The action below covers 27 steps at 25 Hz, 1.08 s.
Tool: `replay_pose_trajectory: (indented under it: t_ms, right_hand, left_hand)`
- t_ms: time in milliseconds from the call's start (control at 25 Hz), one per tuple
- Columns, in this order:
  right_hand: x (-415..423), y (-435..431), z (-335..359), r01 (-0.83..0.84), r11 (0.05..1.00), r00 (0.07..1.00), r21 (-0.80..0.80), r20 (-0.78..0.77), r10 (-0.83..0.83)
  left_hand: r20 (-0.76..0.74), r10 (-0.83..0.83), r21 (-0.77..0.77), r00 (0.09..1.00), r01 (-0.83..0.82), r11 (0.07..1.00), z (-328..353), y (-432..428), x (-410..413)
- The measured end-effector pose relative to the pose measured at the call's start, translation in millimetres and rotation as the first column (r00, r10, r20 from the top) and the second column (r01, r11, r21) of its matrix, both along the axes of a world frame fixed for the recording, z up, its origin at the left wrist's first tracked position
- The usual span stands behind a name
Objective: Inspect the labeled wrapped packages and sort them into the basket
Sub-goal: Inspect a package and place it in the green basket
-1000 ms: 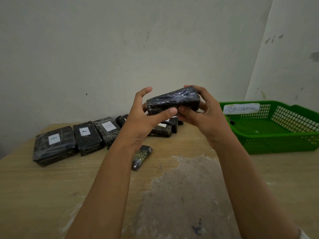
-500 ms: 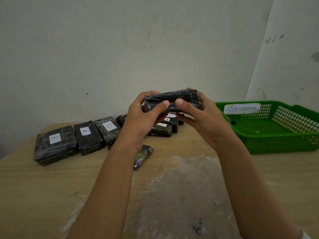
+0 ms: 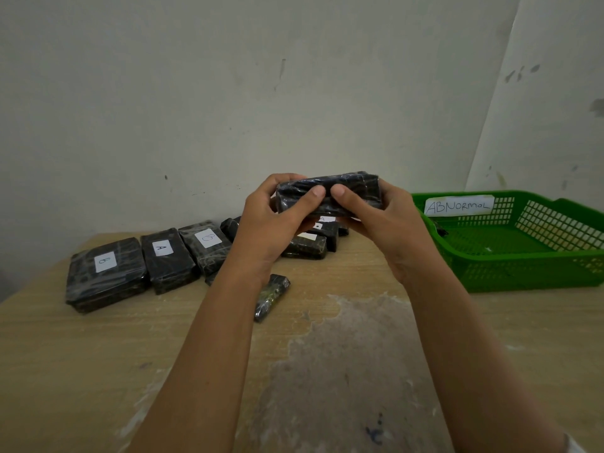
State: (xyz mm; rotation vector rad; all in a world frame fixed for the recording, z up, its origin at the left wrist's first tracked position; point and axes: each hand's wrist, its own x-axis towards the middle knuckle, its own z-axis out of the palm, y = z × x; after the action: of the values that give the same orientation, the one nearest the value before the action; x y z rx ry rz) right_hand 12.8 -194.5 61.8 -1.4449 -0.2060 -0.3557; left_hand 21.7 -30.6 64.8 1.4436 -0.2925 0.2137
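Package [image 3: 359,188] in the left hand [image 3: 264,230] wore glossy, wrinkled film, apparently plastic; basket [image 3: 523,273] to its right was green plastic; table [image 3: 98,354] below, matt worn wood.

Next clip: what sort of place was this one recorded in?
Probably a makeshift sorting bench in a plain room rather than a proper warehouse. A worn wooden table stands against a bare, stained wall. On it are a row of lettered wrapped packages and a green basket tagged "ABNORMOL".
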Motion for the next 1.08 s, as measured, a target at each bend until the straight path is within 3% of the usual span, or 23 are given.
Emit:
replay_pose_trajectory:
  t_ms: [120,360,640,920,1080]
  right_hand:
    - [1.4,0.5,-0.6,0.037,0.999,0.999,-0.005,-0.001,-0.037]
    - [-2.0,-10.0,1.9,-0.110,0.993,0.993,-0.034,-0.057,0.108]
    - [-0.4,-12.0,1.6,-0.076,0.997,0.997,-0.030,-0.008,0.075]
    - [3.3,-15.4,-3.0,-0.137,0.989,0.990,-0.051,-0.037,0.135]
    - [3.9,-17.3,-4.4,-0.140,0.990,0.990,0.007,0.030,0.139]
  left_hand:
    - [-0.026,-0.058,-0.050,0.998,0.057,0.997,1.5,0.9,0.0]
    - [-0.057,-0.038,-0.067,0.998,0.034,0.997,0.6,4.4,3.9]
    - [-0.132,-0.102,-0.051,0.986,0.096,0.994,-0.5,5.9,3.9]
    - [-0.083,-0.047,-0.077,0.995,0.041,0.996,-3.3,4.0,6.0]
    - [-0.070,-0.089,-0.021,0.994,0.088,0.996,-2.0,3.2,3.6]
